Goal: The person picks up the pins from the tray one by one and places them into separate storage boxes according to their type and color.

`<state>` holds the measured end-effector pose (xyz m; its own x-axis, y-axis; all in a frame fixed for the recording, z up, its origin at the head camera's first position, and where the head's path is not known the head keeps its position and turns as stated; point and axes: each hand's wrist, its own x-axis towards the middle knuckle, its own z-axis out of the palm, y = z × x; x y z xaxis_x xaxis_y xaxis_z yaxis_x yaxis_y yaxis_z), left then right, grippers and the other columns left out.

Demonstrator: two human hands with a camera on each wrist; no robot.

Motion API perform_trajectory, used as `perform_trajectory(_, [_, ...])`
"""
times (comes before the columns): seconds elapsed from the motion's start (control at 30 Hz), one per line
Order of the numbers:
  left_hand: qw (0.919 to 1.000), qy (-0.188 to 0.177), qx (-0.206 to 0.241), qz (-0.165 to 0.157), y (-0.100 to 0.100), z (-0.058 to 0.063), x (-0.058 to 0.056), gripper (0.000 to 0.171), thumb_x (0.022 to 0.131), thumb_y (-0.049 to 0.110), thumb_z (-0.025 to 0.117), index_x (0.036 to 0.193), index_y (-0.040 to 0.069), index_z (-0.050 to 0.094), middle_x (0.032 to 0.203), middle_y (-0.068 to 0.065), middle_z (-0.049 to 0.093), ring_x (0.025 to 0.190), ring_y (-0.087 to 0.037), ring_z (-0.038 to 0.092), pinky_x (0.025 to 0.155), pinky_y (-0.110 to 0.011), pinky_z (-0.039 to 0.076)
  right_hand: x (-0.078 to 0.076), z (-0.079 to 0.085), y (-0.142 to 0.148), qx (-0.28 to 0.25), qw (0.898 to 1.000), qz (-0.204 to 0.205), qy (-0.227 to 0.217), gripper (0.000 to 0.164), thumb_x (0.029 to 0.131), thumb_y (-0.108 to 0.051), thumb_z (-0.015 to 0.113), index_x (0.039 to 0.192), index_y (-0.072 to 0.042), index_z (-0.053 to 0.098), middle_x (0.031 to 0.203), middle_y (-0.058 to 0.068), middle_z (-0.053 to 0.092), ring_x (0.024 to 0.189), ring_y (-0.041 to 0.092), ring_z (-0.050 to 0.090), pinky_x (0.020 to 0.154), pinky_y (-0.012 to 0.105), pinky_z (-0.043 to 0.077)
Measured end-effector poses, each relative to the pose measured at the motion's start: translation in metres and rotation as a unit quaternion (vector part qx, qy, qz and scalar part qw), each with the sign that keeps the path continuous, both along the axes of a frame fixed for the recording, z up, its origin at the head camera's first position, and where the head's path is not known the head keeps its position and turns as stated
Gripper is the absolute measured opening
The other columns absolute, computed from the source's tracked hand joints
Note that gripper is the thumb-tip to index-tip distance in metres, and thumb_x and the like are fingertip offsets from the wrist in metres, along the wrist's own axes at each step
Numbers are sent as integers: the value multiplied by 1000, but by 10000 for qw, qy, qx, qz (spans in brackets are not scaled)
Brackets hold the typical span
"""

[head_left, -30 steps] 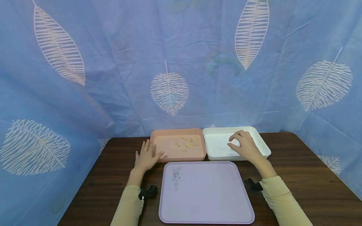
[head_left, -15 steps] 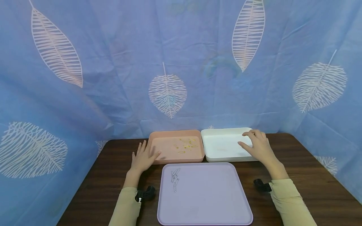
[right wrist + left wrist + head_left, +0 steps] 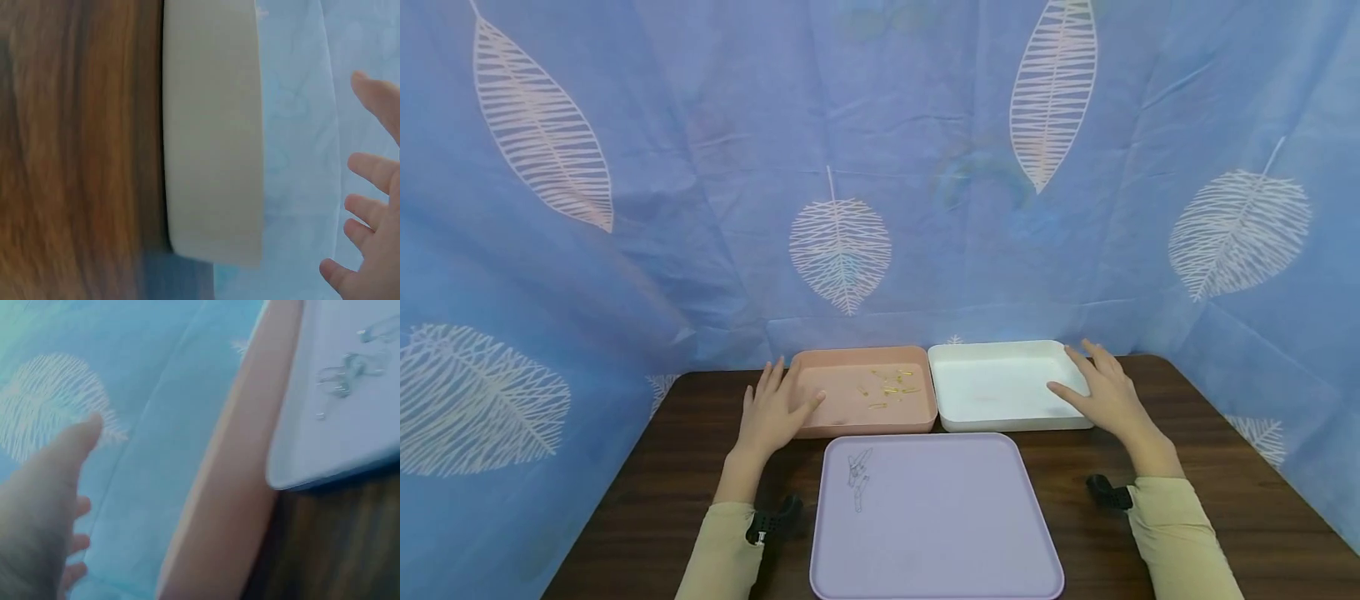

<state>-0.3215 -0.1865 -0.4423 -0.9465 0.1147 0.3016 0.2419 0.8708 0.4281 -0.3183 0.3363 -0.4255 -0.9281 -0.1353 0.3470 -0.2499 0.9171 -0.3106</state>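
Observation:
My left hand [image 3: 771, 414] is at the left end of the peach tray [image 3: 835, 414], fingers spread and thumb over the near rim; I cannot tell whether it touches. Several gold safety pins [image 3: 891, 390] lie in that tray. On the right, my right hand [image 3: 1107, 390] hovers by the right end of the white tray [image 3: 992, 387], fingers apart and holding nothing. Several silver safety pins [image 3: 858, 477] lie at the upper left of the lilac tray [image 3: 936, 525]; the left wrist view also shows silver safety pins [image 3: 350, 372].
Dark wood table [image 3: 632, 508] surrounds the trays. Behind it hangs a blue cloth [image 3: 722, 208] with white leaf prints. The peach and white trays stand side by side at the back, with the lilac tray in front of them.
My right hand has moved right, from over the white tray to its right end, and its curled fingers have spread. My left hand stays at the peach tray, its fingers still spread.

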Motion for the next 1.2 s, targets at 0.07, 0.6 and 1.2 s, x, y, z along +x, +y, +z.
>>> perform_trajectory(0.07, [9993,321,-161,-93,1,-2,3,83,90,64,53,156,24,24,163,-11,20,152,-36,13,114,-72,10,0,-2,5,27,9998,3,-207,84,92,-52,59,153,-3,29,157,32,16,144,54,11,98,81,20])
perform_trajectory(0.6, [9526,2661,-733,-1277,4,-11,31,47,80,39,78,119,15,70,104,-7,62,92,-25,52,79,-43,42,-2,-18,22,-202,9856,130,-1673,102,92,-59,53,152,10,7,156,39,3,144,56,-3,106,79,8])
perform_trajectory(1.2, [9703,1336,-922,-1796,23,-14,45,37,82,47,74,112,24,72,77,10,46,75,-6,32,70,-26,28,-2,-28,23,-255,9809,247,-1914,104,91,-56,56,151,14,8,155,40,7,143,57,2,106,79,8])
